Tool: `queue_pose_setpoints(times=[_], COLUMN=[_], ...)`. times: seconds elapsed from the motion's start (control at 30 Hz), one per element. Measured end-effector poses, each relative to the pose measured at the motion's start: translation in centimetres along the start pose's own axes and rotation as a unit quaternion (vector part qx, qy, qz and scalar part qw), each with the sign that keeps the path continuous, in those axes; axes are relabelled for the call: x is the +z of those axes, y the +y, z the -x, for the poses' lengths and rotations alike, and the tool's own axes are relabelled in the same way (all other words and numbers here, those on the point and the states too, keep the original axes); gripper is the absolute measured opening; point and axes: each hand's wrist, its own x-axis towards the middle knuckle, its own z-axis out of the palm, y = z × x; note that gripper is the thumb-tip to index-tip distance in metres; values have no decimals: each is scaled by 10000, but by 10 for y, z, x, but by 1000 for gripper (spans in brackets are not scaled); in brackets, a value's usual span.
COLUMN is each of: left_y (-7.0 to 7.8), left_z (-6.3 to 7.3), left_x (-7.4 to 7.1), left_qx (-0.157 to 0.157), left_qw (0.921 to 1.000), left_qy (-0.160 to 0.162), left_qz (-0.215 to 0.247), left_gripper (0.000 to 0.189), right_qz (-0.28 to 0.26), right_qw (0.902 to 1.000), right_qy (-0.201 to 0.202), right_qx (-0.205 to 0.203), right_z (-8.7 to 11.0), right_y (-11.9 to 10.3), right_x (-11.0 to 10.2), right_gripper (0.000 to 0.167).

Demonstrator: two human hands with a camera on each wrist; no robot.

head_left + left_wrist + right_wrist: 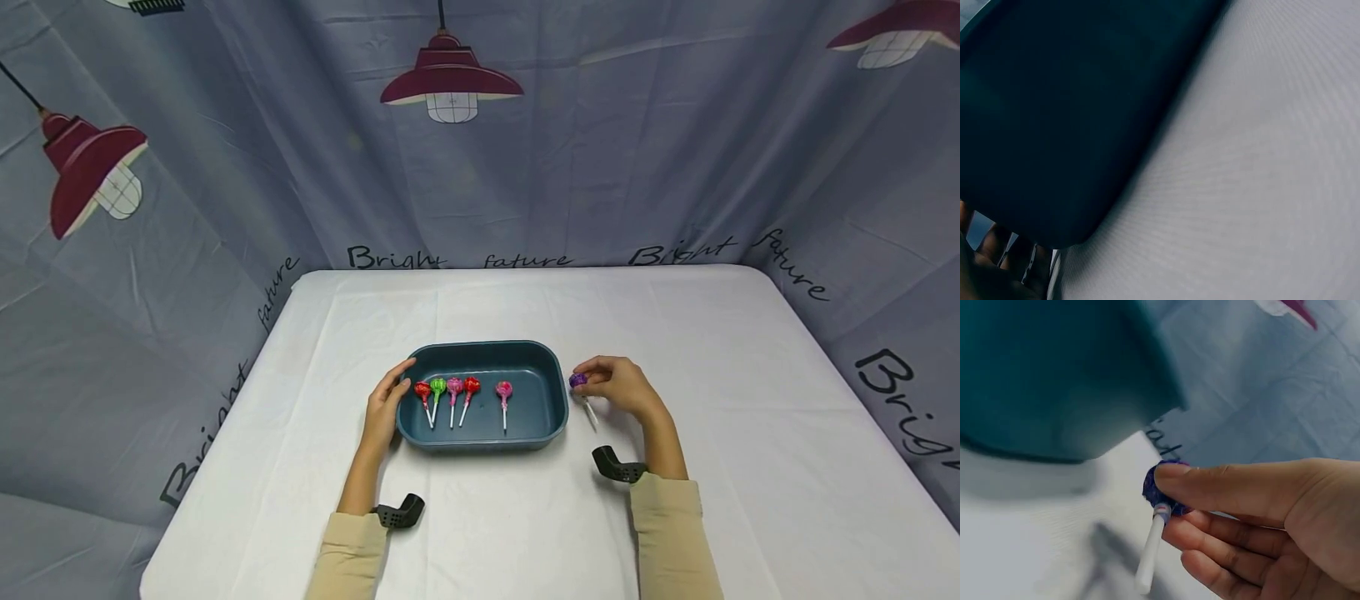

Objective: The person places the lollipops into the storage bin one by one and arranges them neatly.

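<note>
Above the cloth just off the right end of a dark teal tray (536, 423), my right hand (618, 386) pinches the purple wrapped head of a lollipop (1151, 547). Thumb and fingers hold it, and its white stick points down. My left hand (384, 410) rests against the tray's left end, fingers extended along the rim. Inside the tray lie a red lollipop (423, 390), a green lollipop (438, 386), a pink lollipop (454, 387) and another red lollipop (471, 385), side by side. Apart to their right lies another pink lollipop (504, 390).
A white cloth (480, 533) covers the table under the tray. Grey-blue curtains (600, 167) printed with red lamps and lettering stand behind and at both sides. Black wrist mounts (618, 465) sit on both forearms.
</note>
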Motion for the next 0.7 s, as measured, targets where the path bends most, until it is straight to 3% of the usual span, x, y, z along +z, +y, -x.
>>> queue_pose_setpoints(times=[0.33, 0.7], left_y=[-1, -1], left_z=[0, -1], left_x=[0, 0], left_qx=[16, 31], left_qw=[10000, 10000], left_qy=[-12, 9], left_qz=[-22, -89], left_gripper=[35, 35], right_qz=[-746, -1470], right_qw=[9968, 9864], right_qy=[88, 16], right_qx=[-278, -736], right_z=[13, 17], right_y=[-15, -26], right_x=[-18, -21], right_gripper=[36, 39])
